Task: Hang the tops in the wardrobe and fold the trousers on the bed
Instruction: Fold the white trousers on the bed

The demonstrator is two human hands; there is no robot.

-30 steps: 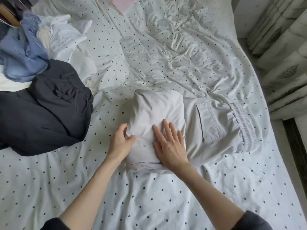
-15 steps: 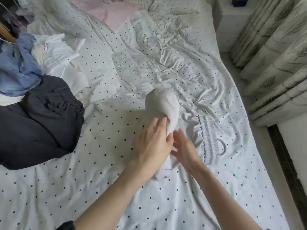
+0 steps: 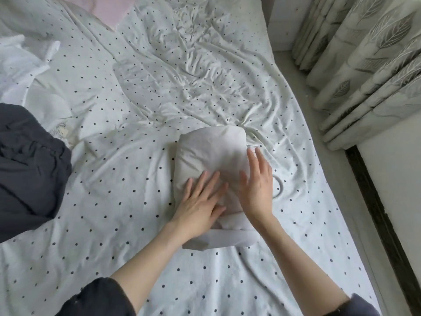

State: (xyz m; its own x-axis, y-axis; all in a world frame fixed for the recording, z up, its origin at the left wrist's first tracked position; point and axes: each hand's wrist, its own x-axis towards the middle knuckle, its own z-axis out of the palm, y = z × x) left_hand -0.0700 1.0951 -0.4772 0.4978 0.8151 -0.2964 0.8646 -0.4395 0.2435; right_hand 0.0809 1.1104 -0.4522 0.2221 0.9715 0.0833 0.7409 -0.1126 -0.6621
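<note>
On the spotted bed sheet (image 3: pixel 114 201), the folded pale trousers (image 3: pixel 211 153) lie as a bundle, long axis running away from the person. Both hands rest flat on its near half, fingers straight and spread: left hand (image 3: pixel 200 201) on the middle, right hand (image 3: pixel 256 185) along the right edge. A drawstring loop (image 3: pixel 279 188) peeks out beside it; dark trousers (image 3: pixel 27 167) are cut off at left

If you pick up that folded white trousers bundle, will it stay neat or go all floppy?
Probably floppy: the folded trousers are soft, creased cloth, and both hands, left hand and right hand, press flat on them. A loose band juts out at the near end, so the bundle may unfold if lifted by one edge. It looks light.
</note>
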